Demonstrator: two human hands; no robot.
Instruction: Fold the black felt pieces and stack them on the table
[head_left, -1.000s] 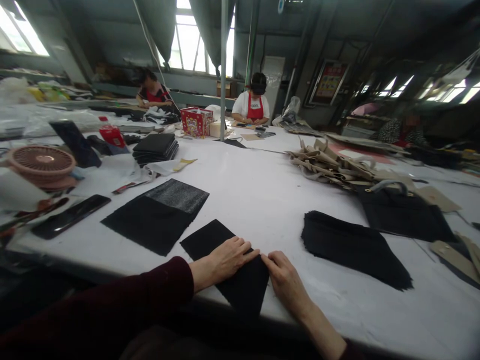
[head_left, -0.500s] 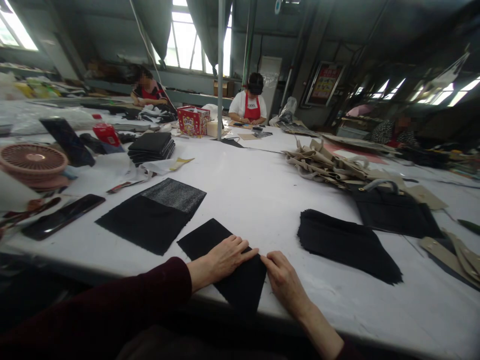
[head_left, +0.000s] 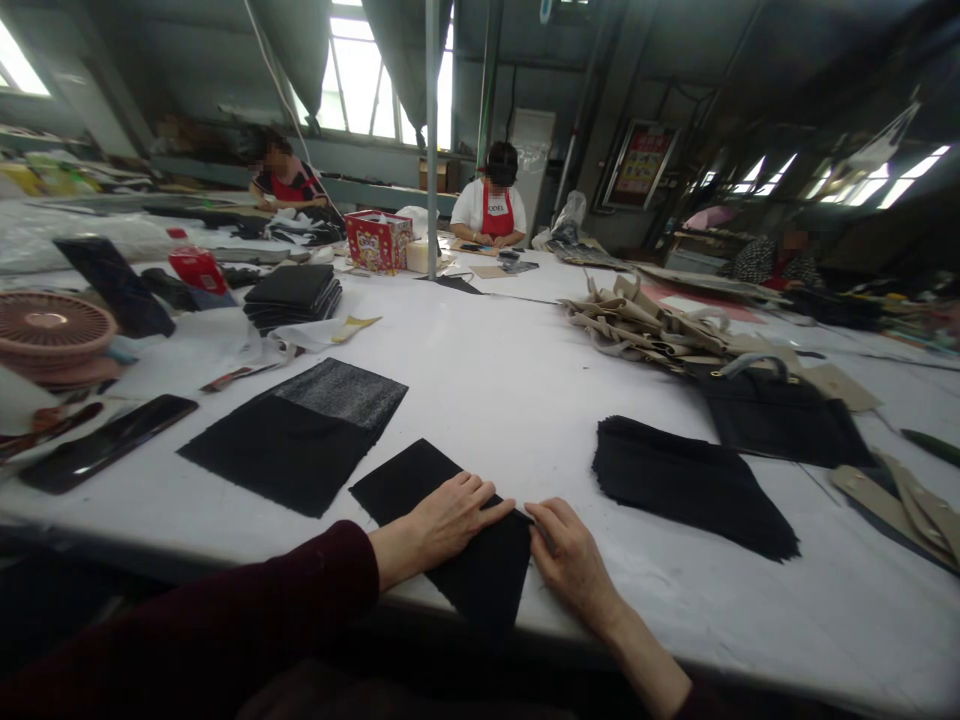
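Note:
A piece of black fabric lies at the table's near edge, its lower corner reaching over the edge. My left hand rests flat on it, fingers stretched along its far edge. At the fabric's right corner, my right hand is closed, thumb and fingertips pinching the edge. To the left lies a stack of black fabric pieces with a grey speckled patch at its far end. Another pile of black fabric with frayed edges lies to the right of my hands.
A phone, a pink fan and folded black pieces sit at left. Beige strips and a black bag piece with a handle lie at right. A co-worker in a red apron sits across the white table.
The view has shifted slightly. My right fingers have shifted a little along the fabric's edge at the corner; my left hand stays in place.

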